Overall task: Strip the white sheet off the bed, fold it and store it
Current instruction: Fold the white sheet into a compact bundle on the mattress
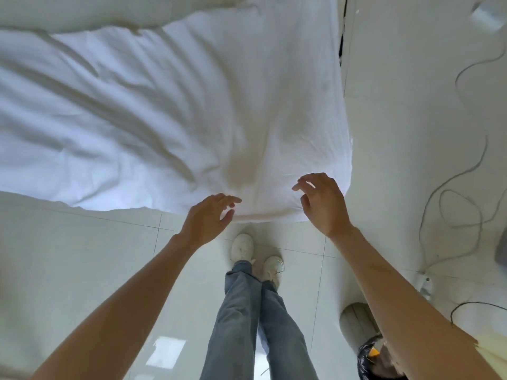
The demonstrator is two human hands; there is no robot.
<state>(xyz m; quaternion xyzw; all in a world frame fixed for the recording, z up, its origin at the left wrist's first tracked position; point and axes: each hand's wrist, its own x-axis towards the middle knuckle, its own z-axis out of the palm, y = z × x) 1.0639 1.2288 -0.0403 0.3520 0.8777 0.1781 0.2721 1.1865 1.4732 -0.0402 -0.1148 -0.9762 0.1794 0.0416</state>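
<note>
**Bed corner, sheet still on: both hands open above the near edge**

Bare forearms enter from the bottom corners, nearest the lens, and converge toward the bed's near edge.

Far left: pale tiled floor (68, 256) with thin grout lines and a bright window reflection low down.

Left and upper left: white sheet (153, 105), rumpled, with long creases running diagonally toward the near corner. It covers the bed across most of the upper view and drapes over the near edge. A second white fold or pillow lies along the top edge; which one cannot be told.

Left of centre: left hand (208, 219), palm down, fingers spread and slightly curled, holding nothing. Its fingertips are at the sheet's draped edge; contact cannot be confirmed.

Centre, below: blue jeans (241, 311) and white shoes (242, 246), one foot ahead of the other, toes near the bed.

Right of centre: right hand (321, 201), fingers and thumb apart in a loose claw, empty, over the sheet at the bed's near right corner.

Right: thin dark cable (477, 157) looping over the floor, ending near a small white plug-like item. Lower right: a pale ribbed cylinder and a dark bag, partly hidden by the right forearm.
</note>
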